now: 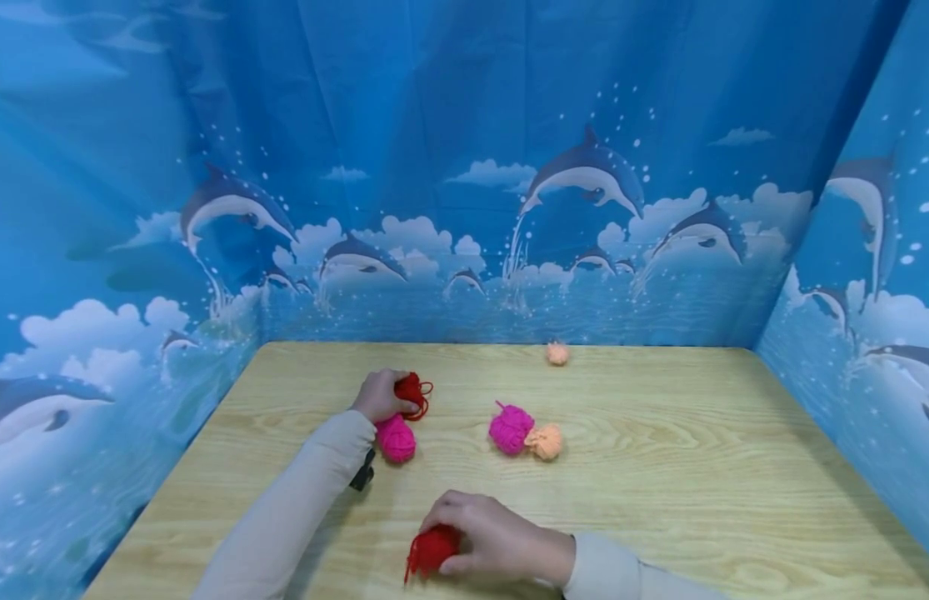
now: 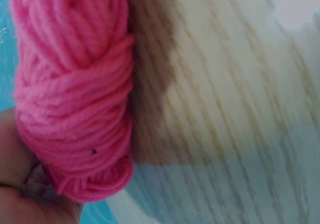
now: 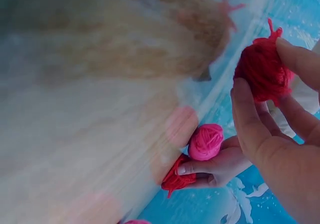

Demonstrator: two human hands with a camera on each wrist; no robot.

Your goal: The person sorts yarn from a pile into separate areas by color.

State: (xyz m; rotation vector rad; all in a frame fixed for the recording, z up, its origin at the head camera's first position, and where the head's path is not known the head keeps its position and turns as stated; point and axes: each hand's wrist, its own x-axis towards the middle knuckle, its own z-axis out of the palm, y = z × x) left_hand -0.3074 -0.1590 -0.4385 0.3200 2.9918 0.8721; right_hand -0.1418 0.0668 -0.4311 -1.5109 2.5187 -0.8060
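- Landmark for all places: pink ball (image 1: 396, 444), resting on table (image 1: 659, 500).
- Key relation, as a guess: nearer red ball (image 1: 437, 548) on near side of pink ball, slightly right, well apart, with farther red ball (image 1: 410, 388) just beyond pink ball.
- Grips nearer red ball in right hand (image 1: 494, 537), thumb against curled fingers; hardly any gap there.
- Pinches farther red ball with left hand (image 1: 377, 395), loose loops hanging out right.
- Closer to pink ball: left hand, just beside it; contact hard to tell from head view.
- Long axis: clear on pink ball in left wrist view; nearer red ball roundish, none obvious.
- Right of pink ball: magenta ball (image 1: 511, 429) touching peach ball (image 1: 544, 442); beyond and farther right, small peach ball (image 1: 557, 353).
- Only in left wrist view: pink ball's windings up close; no red yarn in shot.
- Only in right wrist view: nearer red ball seemingly off table, left thumb laid along farther red ball. Cannot judge lift from head view.
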